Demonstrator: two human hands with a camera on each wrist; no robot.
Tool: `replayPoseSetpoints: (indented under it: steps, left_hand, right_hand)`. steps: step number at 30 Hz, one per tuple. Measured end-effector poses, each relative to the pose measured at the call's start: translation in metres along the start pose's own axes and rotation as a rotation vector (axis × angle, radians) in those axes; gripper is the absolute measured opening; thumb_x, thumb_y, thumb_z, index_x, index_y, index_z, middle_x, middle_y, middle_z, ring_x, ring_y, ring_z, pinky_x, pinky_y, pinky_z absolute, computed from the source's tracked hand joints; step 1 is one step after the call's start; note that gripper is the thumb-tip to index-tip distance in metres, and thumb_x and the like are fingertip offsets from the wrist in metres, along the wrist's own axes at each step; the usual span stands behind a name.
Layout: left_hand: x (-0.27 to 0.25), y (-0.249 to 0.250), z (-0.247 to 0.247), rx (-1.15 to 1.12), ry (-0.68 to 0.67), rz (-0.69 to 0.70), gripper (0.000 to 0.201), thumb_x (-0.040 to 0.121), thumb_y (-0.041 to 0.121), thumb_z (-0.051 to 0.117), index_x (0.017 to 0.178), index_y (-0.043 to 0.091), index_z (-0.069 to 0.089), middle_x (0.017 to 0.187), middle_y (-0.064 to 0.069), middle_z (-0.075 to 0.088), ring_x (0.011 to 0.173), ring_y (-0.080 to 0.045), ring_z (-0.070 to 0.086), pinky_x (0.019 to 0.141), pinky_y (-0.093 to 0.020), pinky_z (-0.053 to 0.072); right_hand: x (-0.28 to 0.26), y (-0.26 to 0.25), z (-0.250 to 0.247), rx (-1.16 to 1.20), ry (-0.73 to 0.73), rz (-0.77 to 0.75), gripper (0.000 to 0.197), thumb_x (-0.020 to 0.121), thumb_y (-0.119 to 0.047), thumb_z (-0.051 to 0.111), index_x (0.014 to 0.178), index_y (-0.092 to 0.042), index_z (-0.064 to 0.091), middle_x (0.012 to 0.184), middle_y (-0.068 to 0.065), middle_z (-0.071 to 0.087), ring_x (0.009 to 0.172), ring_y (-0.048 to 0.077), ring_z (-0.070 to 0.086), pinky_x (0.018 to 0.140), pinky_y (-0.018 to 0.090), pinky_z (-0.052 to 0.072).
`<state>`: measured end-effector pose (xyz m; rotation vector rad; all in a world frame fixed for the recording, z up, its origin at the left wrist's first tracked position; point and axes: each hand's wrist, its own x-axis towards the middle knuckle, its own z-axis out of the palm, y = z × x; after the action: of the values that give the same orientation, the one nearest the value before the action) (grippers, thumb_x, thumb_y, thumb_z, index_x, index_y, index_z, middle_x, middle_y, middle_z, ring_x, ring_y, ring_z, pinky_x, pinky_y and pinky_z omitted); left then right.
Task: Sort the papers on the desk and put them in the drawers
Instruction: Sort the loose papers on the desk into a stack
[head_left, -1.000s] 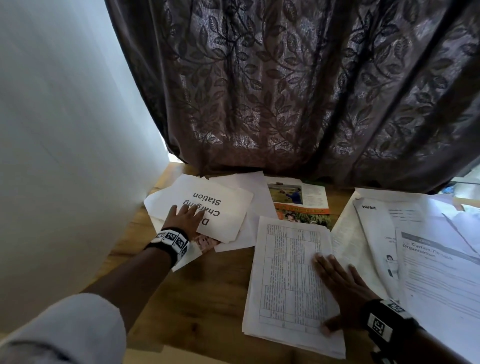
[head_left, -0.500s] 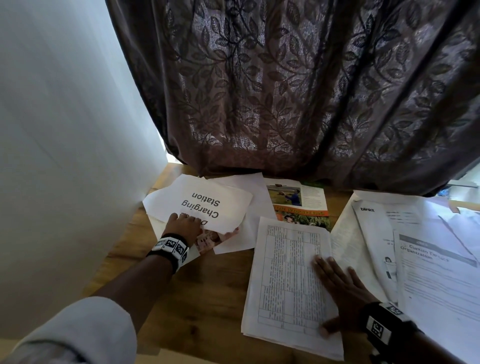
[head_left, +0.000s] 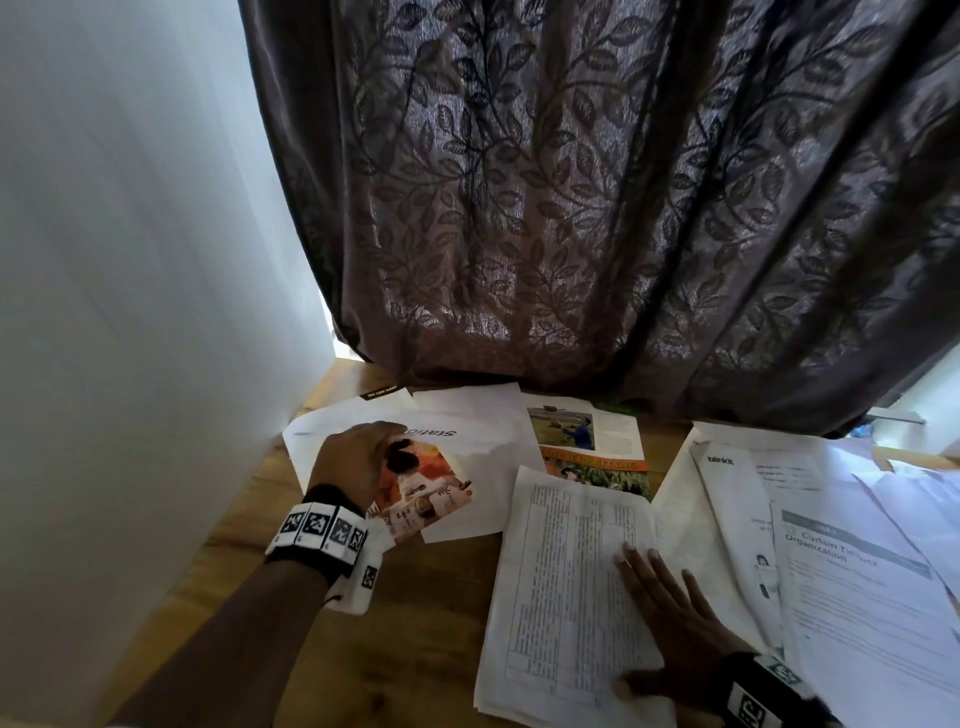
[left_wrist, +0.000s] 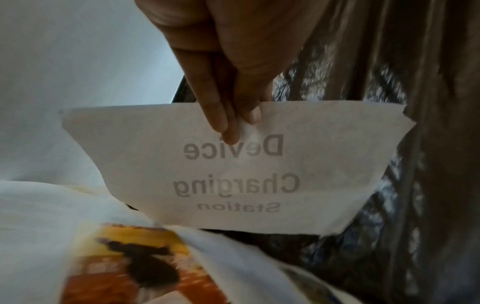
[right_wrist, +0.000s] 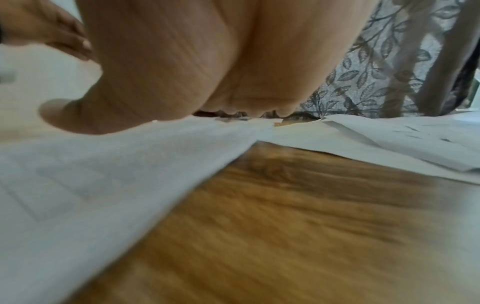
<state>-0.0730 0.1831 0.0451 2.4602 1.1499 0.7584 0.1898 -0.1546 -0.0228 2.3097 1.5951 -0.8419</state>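
Left hand (left_wrist: 228, 67): fingers and thumb pinch near edge of white "Device Charging Station" printed sheet (left_wrist: 233, 174), lifted off wooden desk (head_left: 415, 623). Right hand (head_left: 670, 618): flat, fingers spread, pressing white tabulated paper stack (head_left: 566, 587) onto desk centre.

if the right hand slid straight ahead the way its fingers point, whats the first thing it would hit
The right hand lies flat on the table-printed stack, fingers aimed at the far edge. Just beyond lies the colour magazine page, probably first, then the curtain.
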Motion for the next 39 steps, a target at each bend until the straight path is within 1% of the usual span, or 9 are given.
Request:
replayPoseSetpoints:
  steps: [5,9,13,16,19,22,24,31,39]
  left_hand:
    - [-0.012,0.036,-0.021,-0.310,0.220,0.125,0.020,0.091,0.008,0.062,0.097,0.020,0.077,0.095,0.003,0.075,0.081,0.006,0.064,0.079,0.000,0.042]
    - [-0.029,0.062,-0.017,-0.579,0.141,0.327,0.023,0.091,0.013,0.058,0.099,0.027,0.075,0.098,0.010,0.073,0.087,-0.005,0.070,0.082,-0.027,0.058]
    - [-0.042,0.073,0.005,-0.841,-0.078,0.274,0.016,0.091,0.016,0.066,0.100,0.008,0.076,0.102,-0.006,0.075,0.093,-0.024,0.071,0.083,-0.047,0.058]
    - [-0.052,0.076,0.015,-0.850,-0.165,0.270,0.017,0.089,0.025,0.067,0.097,0.014,0.076,0.107,0.005,0.074,0.101,-0.017,0.071,0.087,-0.035,0.058]
    - [-0.060,0.079,0.022,-0.699,-0.275,0.340,0.019,0.088,0.011,0.066,0.098,0.024,0.075,0.110,0.014,0.072,0.104,-0.005,0.068,0.090,-0.027,0.056]
    - [-0.064,0.077,0.035,-0.594,-0.417,0.190,0.022,0.085,0.011,0.071,0.103,0.021,0.075,0.113,0.012,0.070,0.105,-0.006,0.065,0.097,-0.037,0.051]
    - [-0.071,0.070,0.045,-0.546,-0.470,0.193,0.028,0.078,0.025,0.078,0.105,0.019,0.073,0.118,0.000,0.070,0.109,-0.020,0.067,0.100,-0.047,0.050]
    - [-0.096,0.052,0.095,-0.270,-0.546,0.181,0.026,0.094,0.041,0.049,0.116,0.055,0.053,0.125,0.022,0.060,0.111,0.001,0.059,0.097,-0.027,0.051]
    - [-0.106,0.060,0.111,-0.164,-0.558,0.249,0.039,0.088,0.051,0.040,0.121,0.039,0.058,0.123,0.020,0.062,0.111,0.003,0.056,0.097,-0.028,0.050]
  right_hand:
    - [-0.004,-0.020,-0.027,0.491,0.252,0.042,0.133,0.057,-0.098,0.044,0.152,-0.034,-0.023,0.164,-0.009,-0.015,0.153,0.019,-0.011,0.124,0.049,0.000]
    - [-0.004,-0.030,-0.053,1.465,0.345,0.122,0.118,0.060,-0.084,0.064,0.153,-0.018,0.034,0.138,0.009,0.062,0.123,0.026,0.061,0.105,0.048,0.046]
    - [-0.018,-0.034,-0.073,2.065,0.157,-0.008,0.088,0.082,-0.084,0.035,0.132,-0.017,0.065,0.129,0.021,0.066,0.123,0.041,0.060,0.109,0.059,0.041]
    - [-0.027,-0.030,-0.071,2.008,0.184,0.068,0.076,0.090,-0.077,0.034,0.120,-0.019,0.073,0.122,0.022,0.070,0.115,0.043,0.063,0.099,0.056,0.050]
    - [-0.031,-0.026,-0.060,1.840,0.288,0.017,0.037,0.097,-0.030,0.062,0.126,-0.007,0.067,0.120,0.025,0.069,0.110,0.047,0.066,0.093,0.059,0.054]
    - [-0.026,-0.017,-0.039,1.651,0.409,0.065,0.034,0.090,-0.002,0.068,0.123,0.001,0.064,0.110,0.022,0.074,0.099,0.042,0.072,0.082,0.052,0.060]
    - [-0.025,-0.014,-0.028,1.546,0.437,0.096,0.034,0.087,-0.007,0.075,0.120,-0.004,0.066,0.106,0.017,0.076,0.096,0.038,0.073,0.085,0.055,0.059]
    - [-0.025,-0.006,0.016,1.368,0.522,0.262,0.019,0.085,-0.017,0.078,0.103,-0.018,0.072,0.097,0.001,0.079,0.091,0.024,0.076,0.087,0.052,0.060]
    - [-0.026,-0.010,0.034,1.248,0.438,0.371,0.016,0.087,-0.027,0.077,0.101,-0.021,0.072,0.091,-0.008,0.078,0.084,0.008,0.075,0.079,0.033,0.061]
